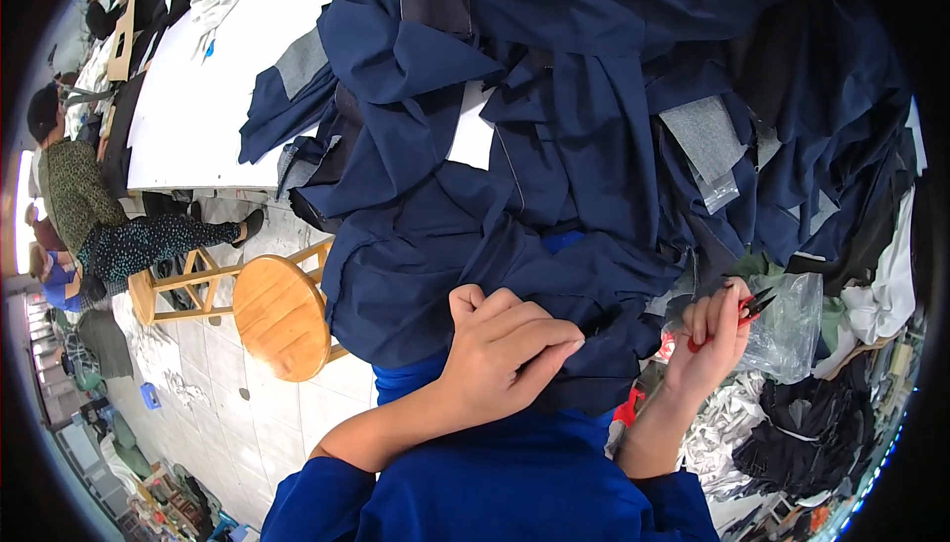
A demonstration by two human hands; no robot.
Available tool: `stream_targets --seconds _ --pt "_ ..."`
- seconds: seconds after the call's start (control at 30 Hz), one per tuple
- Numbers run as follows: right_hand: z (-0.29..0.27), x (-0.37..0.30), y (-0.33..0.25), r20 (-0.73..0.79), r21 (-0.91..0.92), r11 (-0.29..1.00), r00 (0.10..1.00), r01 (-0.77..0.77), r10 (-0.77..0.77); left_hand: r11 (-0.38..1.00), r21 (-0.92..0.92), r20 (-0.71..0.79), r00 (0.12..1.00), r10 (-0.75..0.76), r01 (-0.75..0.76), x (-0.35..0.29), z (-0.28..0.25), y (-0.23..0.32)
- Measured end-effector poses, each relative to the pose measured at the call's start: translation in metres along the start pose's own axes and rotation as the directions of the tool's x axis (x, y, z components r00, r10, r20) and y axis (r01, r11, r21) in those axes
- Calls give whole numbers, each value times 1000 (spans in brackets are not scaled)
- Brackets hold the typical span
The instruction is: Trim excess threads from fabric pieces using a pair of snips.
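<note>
Pinching a fold of the navy garment [515, 275] with the left hand [500, 349], right hand [714, 339] gripping 1 pair of red snips [749, 309], 1 wooden stool [280, 316] nearby.

A round wooden stool [281, 316] stands on pale floor tiles [247, 423] beside a long white table [267, 57].

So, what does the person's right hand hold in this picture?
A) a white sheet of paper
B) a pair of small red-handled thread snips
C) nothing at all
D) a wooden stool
B: the right hand grips small red-handled snips, dark blades pointing out, while the left hand pinches the navy fabric.
</note>
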State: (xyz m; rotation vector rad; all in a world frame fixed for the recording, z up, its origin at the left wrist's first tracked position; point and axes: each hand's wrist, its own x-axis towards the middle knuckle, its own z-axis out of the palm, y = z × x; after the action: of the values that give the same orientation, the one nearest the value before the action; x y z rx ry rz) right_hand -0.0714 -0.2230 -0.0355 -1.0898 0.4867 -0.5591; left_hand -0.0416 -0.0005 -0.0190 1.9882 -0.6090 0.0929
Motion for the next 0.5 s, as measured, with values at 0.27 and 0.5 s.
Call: stream_targets --seconds 0.27,0.5 --pt "22 -32 -19 528 -498 862 823 100 209 997 81 -10 1000 10 -9 -1 3 0" --pt "2 -9 7 7 -304 944 991 127 -131 998 58 -5 1000 21 -21 -3 -1 2"
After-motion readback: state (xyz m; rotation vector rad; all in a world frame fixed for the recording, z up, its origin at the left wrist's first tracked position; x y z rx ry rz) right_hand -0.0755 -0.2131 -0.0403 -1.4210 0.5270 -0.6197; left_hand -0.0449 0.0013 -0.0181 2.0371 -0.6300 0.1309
